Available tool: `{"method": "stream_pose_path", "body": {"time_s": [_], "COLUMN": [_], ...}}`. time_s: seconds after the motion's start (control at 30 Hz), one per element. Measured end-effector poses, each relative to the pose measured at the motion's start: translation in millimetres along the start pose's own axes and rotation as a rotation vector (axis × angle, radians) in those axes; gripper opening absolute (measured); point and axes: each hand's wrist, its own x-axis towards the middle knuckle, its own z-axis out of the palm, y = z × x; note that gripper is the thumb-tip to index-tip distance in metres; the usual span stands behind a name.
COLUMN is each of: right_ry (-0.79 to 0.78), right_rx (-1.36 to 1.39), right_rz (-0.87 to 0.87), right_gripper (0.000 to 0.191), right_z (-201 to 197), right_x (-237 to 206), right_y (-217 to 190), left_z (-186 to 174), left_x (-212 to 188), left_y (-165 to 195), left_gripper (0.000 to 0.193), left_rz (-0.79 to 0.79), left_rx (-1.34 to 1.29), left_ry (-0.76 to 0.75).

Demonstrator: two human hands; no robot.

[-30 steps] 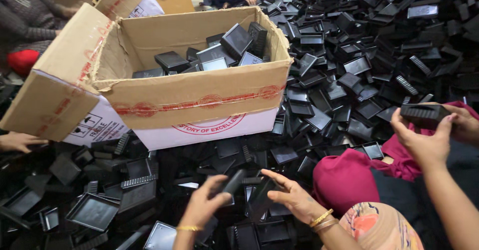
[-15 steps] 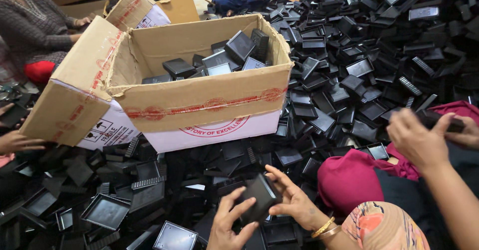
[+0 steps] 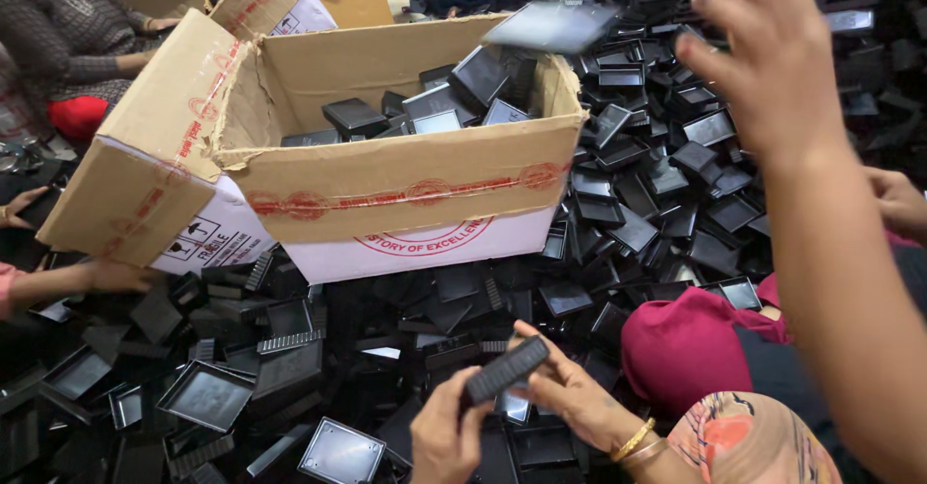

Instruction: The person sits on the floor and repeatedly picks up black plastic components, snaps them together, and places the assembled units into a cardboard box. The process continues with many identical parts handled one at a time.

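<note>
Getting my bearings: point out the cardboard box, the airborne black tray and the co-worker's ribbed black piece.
cardboard box (image 3: 415, 180), head view, front wall.
airborne black tray (image 3: 550, 26), head view, its middle.
ribbed black piece (image 3: 504, 370), head view, ribbed face.

One open cardboard box (image 3: 406, 180), countless black plastic trays (image 3: 676, 185), uncountable.

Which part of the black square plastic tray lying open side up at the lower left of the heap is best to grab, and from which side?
Pinch the black square plastic tray by its raised rim at the near corner, coming from above and from the camera's side. It lies open side up and slightly tilted, so the thin wall stands free there, while other pieces of the heap crowd its far edge. This is a judgement from one view.
</note>
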Motion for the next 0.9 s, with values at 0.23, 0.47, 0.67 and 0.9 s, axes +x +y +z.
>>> {"method": "stream_pose_path", "body": {"time_s": [0.23, 0.47, 0.67, 0.9], "right_ry": [0.089, 0.338, -0.146, 0.265], "right_rx": [-0.925, -1.079, -1.688, -1.911], "right_rz": [-0.686, -1.512, -0.654, -0.131], "right_gripper": [0.03, 0.061, 0.056, 0.077], "right_z": [50.1, 123.5, 96.8, 66.1], "right_x": [-4.4, 89.9, 127.9, 163.0], "right_y": [-77.6, -212.6, -56.2, 12.4], "left_z": [-15.8, -44.4, -40.2, -17.2], "left_x": [5.4, 24.1, 25.9, 15.3], "left_y": [-24.6, -72.5, -77.9, -93.1], "left_gripper": [0.047, 0.043, 0.031, 0.044], "left_rz": [-0.289, -0.474, -0.555, -0.419], "left_rx": [-0.242, -0.031, 0.026, 0.378], "left_ry": [-0.039, 0.452, 0.358, -0.194]}}
